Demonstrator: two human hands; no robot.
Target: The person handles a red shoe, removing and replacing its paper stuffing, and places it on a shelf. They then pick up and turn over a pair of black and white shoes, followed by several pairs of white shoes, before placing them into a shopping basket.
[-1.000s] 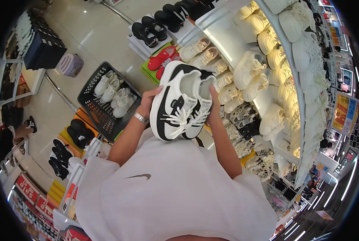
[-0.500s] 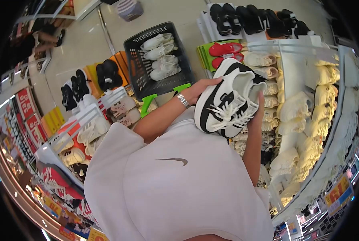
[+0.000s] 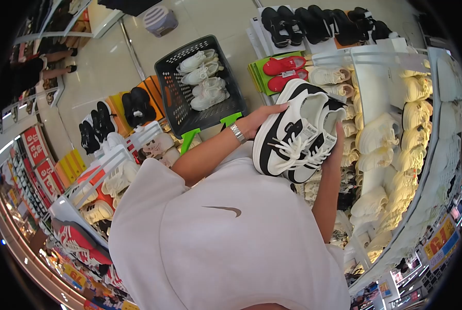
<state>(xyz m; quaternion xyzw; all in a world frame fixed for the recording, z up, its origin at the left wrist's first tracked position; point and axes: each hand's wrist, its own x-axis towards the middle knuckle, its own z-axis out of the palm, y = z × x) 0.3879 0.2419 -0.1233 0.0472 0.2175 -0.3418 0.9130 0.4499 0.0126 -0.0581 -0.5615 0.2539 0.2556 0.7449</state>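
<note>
Both hands hold a pair of black-and-white lace-up sneakers (image 3: 281, 135) side by side in front of my chest, with white laces and pale insoles showing. My left hand (image 3: 262, 119), with a metal watch at the wrist, is closed on the outer side of the left-hand shoe, its thumb on top. My right hand (image 3: 335, 150) wraps round the far side of the other sneaker (image 3: 330, 123); its fingers are partly hidden by the shoe.
A dark shopping basket (image 3: 165, 93) with green handles and several white shoes (image 3: 202, 67) stands ahead on the left. Racks of pale shoes (image 3: 375, 139) line the right. Red shoes (image 3: 285, 66) rest on a green box. Black shoes (image 3: 139, 106) sit on orange boxes at left.
The camera view has shifted slightly, so the basket and racks sit a little differently in frame. Both hands keep the same hold on the sneakers, which have barely moved.
</note>
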